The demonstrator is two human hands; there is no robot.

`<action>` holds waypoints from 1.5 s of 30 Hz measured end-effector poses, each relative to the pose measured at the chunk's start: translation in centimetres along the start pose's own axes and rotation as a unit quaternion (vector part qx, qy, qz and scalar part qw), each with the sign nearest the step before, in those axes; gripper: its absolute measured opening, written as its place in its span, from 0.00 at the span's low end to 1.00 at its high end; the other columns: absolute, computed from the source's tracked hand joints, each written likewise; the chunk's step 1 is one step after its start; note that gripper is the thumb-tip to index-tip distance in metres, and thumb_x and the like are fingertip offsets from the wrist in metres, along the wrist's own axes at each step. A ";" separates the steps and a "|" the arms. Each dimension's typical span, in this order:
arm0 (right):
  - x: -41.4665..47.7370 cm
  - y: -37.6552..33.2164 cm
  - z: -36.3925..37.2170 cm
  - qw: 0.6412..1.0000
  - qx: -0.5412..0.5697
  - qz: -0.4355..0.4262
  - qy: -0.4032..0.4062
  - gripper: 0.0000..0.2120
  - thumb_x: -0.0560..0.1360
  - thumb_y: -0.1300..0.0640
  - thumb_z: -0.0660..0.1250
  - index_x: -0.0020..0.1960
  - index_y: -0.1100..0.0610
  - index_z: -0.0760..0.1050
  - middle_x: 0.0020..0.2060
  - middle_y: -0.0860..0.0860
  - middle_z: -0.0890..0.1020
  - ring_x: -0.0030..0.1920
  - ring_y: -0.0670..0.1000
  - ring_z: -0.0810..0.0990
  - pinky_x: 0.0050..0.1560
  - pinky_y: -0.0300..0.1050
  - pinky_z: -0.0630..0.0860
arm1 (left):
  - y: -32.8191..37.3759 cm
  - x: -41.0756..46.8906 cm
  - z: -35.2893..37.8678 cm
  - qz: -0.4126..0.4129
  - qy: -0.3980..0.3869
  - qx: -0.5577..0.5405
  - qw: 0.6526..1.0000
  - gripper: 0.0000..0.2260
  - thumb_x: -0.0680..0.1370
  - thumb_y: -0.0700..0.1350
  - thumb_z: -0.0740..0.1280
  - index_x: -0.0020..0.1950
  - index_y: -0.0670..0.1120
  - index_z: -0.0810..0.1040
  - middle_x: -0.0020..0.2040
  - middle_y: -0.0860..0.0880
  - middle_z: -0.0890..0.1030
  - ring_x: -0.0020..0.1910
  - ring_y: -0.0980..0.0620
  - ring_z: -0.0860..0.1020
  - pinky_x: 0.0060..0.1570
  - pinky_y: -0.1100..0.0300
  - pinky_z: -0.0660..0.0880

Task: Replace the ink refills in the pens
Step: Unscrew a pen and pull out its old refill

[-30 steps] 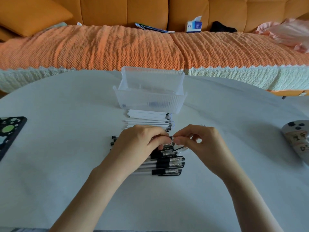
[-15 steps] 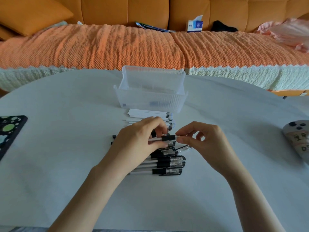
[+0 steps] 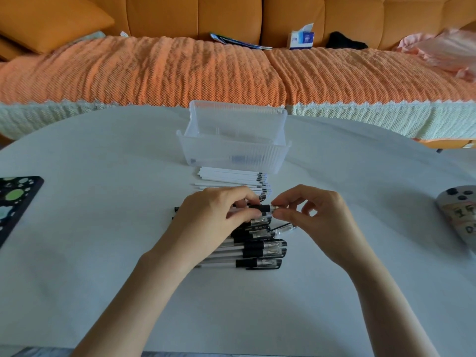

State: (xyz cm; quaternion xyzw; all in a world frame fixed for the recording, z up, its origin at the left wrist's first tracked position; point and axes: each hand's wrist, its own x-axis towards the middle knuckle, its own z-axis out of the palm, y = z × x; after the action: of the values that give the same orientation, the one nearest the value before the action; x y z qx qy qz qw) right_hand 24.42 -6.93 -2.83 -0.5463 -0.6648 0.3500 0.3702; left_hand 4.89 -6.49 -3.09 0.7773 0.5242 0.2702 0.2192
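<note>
Centre scene: pen point(image 3: 261, 208) held just above pen row point(image 3: 260, 251), on near side of refills point(image 3: 231, 176). Fingers of left hand point(image 3: 213, 215) clamped round barrel; right hand point(image 3: 316, 215) pinches tip point(image 3: 274, 208) between thumb and forefinger. Probably unscrewing tip: keep barrel still, twist tip only, keep pen level, don't drop tip.

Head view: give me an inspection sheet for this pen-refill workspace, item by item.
Surface: white table, rounded far edge.
Job's things: one pen held; row of pens; stack of white refills; loose clear cap.
Clutter: clear bin; patterned black item at left edge; grey labelled object at right edge.
Hands: left hand grips the pen's barrel; right hand pinches its tip end.
Cables: nothing seen.
Surroundings: orange sofa with a tissue box.
</note>
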 end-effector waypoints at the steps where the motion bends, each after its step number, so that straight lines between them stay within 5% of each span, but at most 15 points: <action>1: 0.0 0.0 0.0 1.000 -0.001 -0.002 0.002 0.07 0.67 0.60 0.75 0.38 0.49 0.81 0.33 0.44 0.81 0.31 0.49 0.71 0.34 0.36 0.67 | 0.0 0.0 0.0 0.002 -0.007 -0.006 1.000 0.05 0.73 0.56 0.68 0.46 0.58 0.79 0.39 0.62 0.79 0.39 0.63 0.76 0.44 0.61 0.73; 7: 0.0 -0.1 0.1 1.000 -0.003 -0.008 -0.004 0.06 0.67 0.63 0.74 0.38 0.52 0.81 0.34 0.42 0.81 0.34 0.43 0.74 0.35 0.35 0.67 | -0.2 0.2 0.2 0.006 -0.001 0.010 1.000 0.13 0.68 0.57 0.72 0.50 0.62 0.74 0.41 0.63 0.76 0.39 0.59 0.75 0.41 0.67 0.70; 15: 0.2 0.2 0.1 1.000 -0.011 -0.009 0.013 0.05 0.67 0.60 0.75 0.39 0.52 0.81 0.35 0.42 0.82 0.35 0.43 0.74 0.35 0.33 0.67 | 0.2 0.1 -0.1 -0.007 -0.034 -0.036 0.999 0.02 0.76 0.51 0.65 0.45 0.55 0.76 0.34 0.59 0.80 0.31 0.55 0.76 0.43 0.54 0.75; 22: 0.1 0.1 0.0 1.000 -0.012 -0.014 0.012 0.06 0.67 0.62 0.74 0.38 0.53 0.81 0.35 0.42 0.82 0.35 0.42 0.74 0.35 0.33 0.68 | -0.1 0.1 0.0 -0.017 -0.041 -0.027 0.999 0.08 0.70 0.58 0.69 0.46 0.59 0.75 0.33 0.61 0.76 0.32 0.61 0.72 0.35 0.64 0.69; 29: 0.1 0.1 -0.5 0.999 -0.020 -0.018 0.035 0.06 0.68 0.62 0.74 0.39 0.53 0.80 0.31 0.36 0.79 0.32 0.38 0.73 0.35 0.30 0.67 | 0.0 0.1 -0.3 -0.030 -0.043 -0.007 0.999 0.08 0.77 0.55 0.62 0.43 0.54 0.76 0.32 0.59 0.80 0.30 0.56 0.75 0.41 0.59 0.74; 38: 0.1 2.3 -0.7 0.977 -0.215 -0.002 -0.008 0.02 0.71 0.49 0.70 0.40 0.45 0.79 0.36 0.41 0.78 0.41 0.40 0.70 0.38 0.32 0.64 | -1.1 0.1 -1.1 -0.051 -0.041 -0.003 0.998 0.04 0.77 0.53 0.63 0.46 0.55 0.74 0.35 0.59 0.80 0.33 0.61 0.77 0.43 0.59 0.75; 45: 0.2 2.4 0.1 0.968 -0.247 -0.015 -0.039 0.04 0.71 0.48 0.70 0.42 0.47 0.81 0.37 0.41 0.78 0.43 0.37 0.67 0.37 0.30 0.62 | -0.8 0.1 -0.7 -0.049 -0.047 -0.022 0.997 0.04 0.76 0.54 0.63 0.45 0.55 0.73 0.35 0.59 0.80 0.32 0.60 0.77 0.43 0.56 0.76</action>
State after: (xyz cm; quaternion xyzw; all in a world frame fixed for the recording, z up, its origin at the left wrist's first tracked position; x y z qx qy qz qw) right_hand 25.39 -6.39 -4.96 -0.5963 -0.7529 0.1905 0.2031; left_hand 3.87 -6.08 -3.03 0.7575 0.5445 0.2339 0.2740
